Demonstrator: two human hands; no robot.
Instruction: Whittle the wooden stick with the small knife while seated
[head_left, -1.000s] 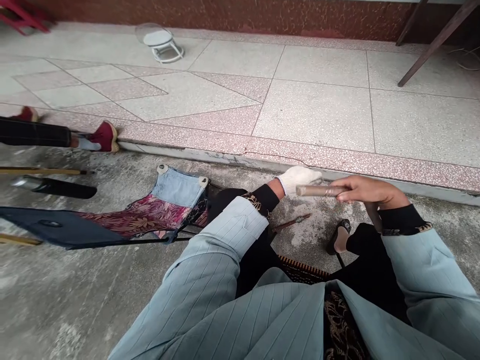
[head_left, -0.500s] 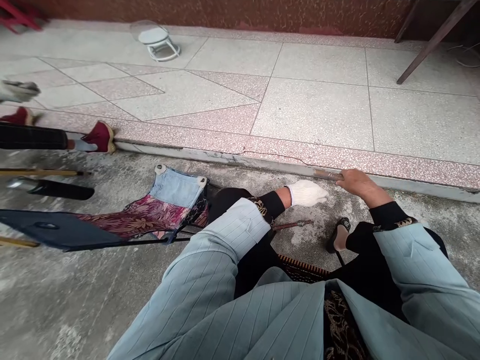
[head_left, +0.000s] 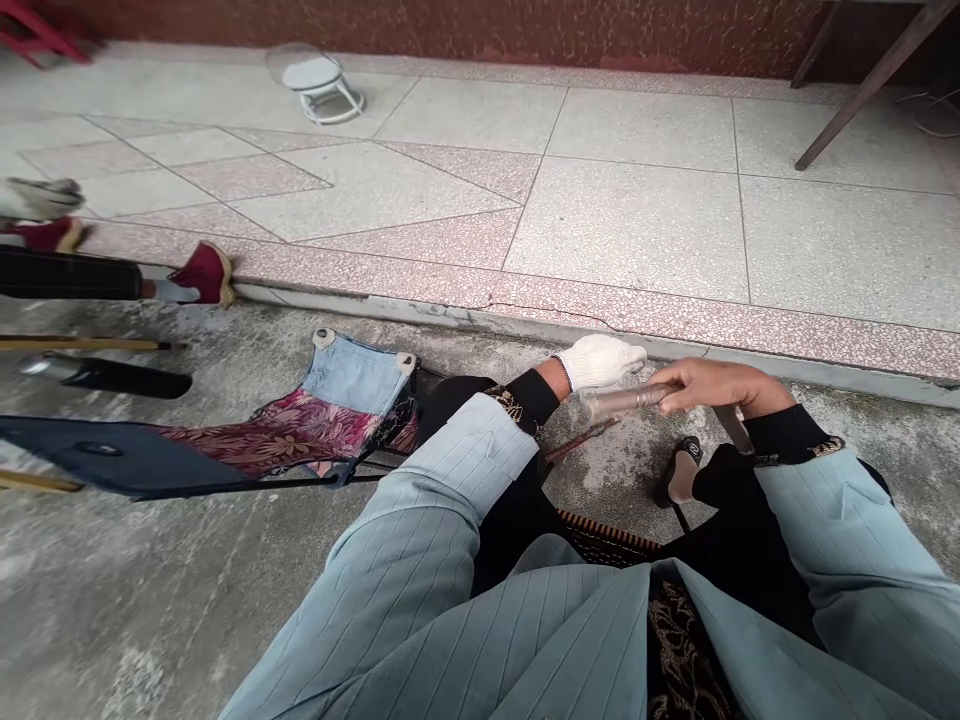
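My right hand [head_left: 712,387] is bare and closed around a short grey metal rod [head_left: 621,401], held level above the concrete ground. My left hand [head_left: 602,361] wears a white knit glove and sits at the rod's left end, fingers curled near it; whether it grips the rod is unclear. Below the hands a thin rusty tool [head_left: 583,440] lies on the concrete. Both arms wear light blue striped sleeves.
A folding stool [head_left: 285,428] with patchwork cloth lies to my left. Another person's legs in red shoes [head_left: 202,275] reach in from the left edge. A tiled step edge [head_left: 480,312] runs across ahead. Long tools [head_left: 105,374] lie far left. A white stand [head_left: 319,88] sits beyond.
My right hand pushed the rod out against the step edge half a second ago, then drew it back and up. The gloved left hand lifted again to the rod's end.
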